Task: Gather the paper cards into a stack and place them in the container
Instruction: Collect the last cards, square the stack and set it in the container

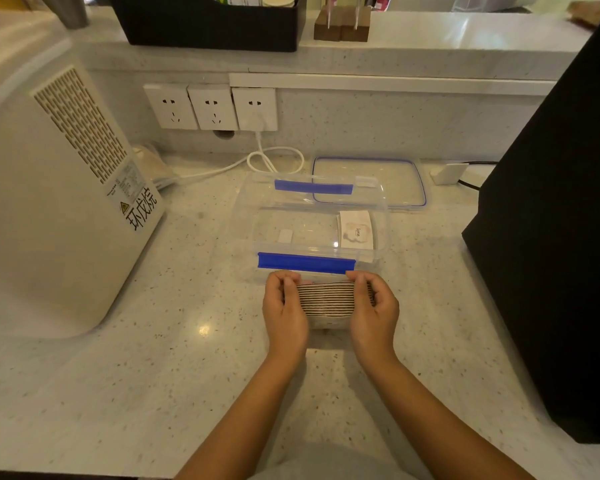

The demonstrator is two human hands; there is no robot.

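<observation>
A pale speckled countertop (153,358) fills the view, with a tall black box (561,271) at three o'clock and a big cream appliance (49,220) with a perforated vent panel at nine o'clock. At the centre sits the clear plastic container (243,216), open at the top, its blue latches (305,262) on the near and far rims; one card printed "love" (356,233) lies inside at its right end. The container's clear lid (371,180) with a blue seal lies flat at one o'clock, just behind it. A white cable (274,161) loops at twelve o'clock below three wall sockets (210,107). At six o'clock from the container, just beside its near wall, the stack of paper cards (326,299) stands on edge, pressed between both hands: the left hand (284,306) clasps its left end, the right hand (374,308) its right end, fingers curled over the top.
</observation>
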